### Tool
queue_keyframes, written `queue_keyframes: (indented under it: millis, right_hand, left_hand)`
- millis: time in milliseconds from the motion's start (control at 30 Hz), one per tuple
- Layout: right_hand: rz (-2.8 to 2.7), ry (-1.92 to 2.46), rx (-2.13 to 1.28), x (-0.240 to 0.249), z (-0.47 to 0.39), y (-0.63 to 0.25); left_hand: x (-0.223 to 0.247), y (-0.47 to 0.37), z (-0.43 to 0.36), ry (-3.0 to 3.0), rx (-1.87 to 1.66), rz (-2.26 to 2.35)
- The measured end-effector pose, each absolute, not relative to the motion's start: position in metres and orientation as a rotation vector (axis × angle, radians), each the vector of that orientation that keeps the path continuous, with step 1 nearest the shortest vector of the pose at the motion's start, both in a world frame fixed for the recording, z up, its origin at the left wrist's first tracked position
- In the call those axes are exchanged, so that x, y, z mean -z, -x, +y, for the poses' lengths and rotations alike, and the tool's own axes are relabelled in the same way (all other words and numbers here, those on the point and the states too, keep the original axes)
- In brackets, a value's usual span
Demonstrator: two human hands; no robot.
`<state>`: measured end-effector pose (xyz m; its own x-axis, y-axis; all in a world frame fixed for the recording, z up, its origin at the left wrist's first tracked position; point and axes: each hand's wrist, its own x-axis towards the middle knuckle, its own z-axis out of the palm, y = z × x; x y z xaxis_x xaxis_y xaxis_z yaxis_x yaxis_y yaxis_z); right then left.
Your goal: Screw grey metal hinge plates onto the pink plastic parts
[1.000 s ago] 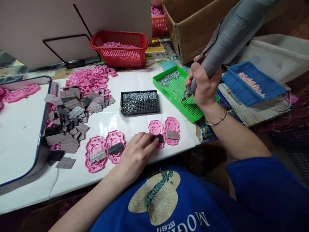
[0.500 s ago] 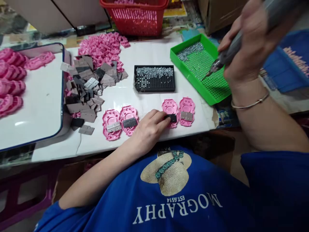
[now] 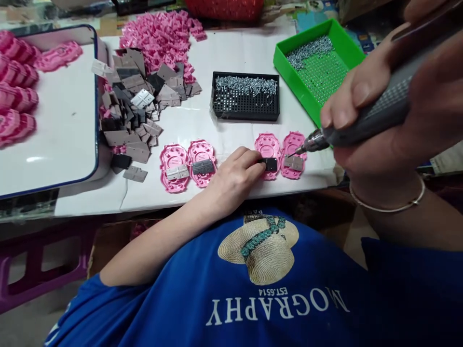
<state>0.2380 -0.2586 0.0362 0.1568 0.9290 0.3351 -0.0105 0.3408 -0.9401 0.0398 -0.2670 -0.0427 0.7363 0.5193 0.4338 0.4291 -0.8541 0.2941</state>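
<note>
My right hand [image 3: 376, 115] is wrapped round a grey electric screwdriver [image 3: 388, 103]. Its bit points down at the grey-brown plate [image 3: 293, 163] on the rightmost pink plastic shell [image 3: 293, 140]; whether a screw sits on the tip is too small to tell. With fingers curled together, my left hand [image 3: 237, 178] presses a black plate [image 3: 270, 164] onto the neighbouring pink shell [image 3: 266, 141]. Left of that hand lie two more pink shells, one with a light grey plate [image 3: 177, 172], the other with a dark grey plate [image 3: 203, 167].
A black perforated tray [image 3: 246, 113] and a green perforated tray [image 3: 294, 79] hold small screws. Loose plates [image 3: 135, 103] and small pink parts [image 3: 159, 41] are heaped at the left. A white tray [image 3: 54, 135] there carries stacked pink shells. Behind stands a red basket [image 3: 226, 8].
My right hand has brought the screwdriver from over the green tray down toward me, to the rightmost shell's plate. My left hand stays on the black plate. The camera view has shifted.
</note>
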Motion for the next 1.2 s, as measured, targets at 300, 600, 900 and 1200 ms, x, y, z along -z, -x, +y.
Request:
queue_keyframes:
  millis: [300,600,900,1200]
  right_hand:
    - [-1.139,0.812,-0.930,-0.036,-0.266,-0.207]
    - [-1.102,0.782,-0.945,-0.033,-0.266,-0.203]
    - [-1.164,0.891,-0.981,-0.038,-0.270,-0.200]
    - [-1.216,0.620,-1.075,-0.023,-0.262,-0.204]
  left_hand:
    - [0.042,-0.040,-0.268,-2.783,-0.694,0.792]
    - [0.041,-0.040,-0.269,-2.777,-0.685,0.803]
    - [0.041,-0.040,-0.270,-2.776,-0.704,0.814]
    - [0.042,-0.042,-0.269,-2.766,-0.659,0.826]
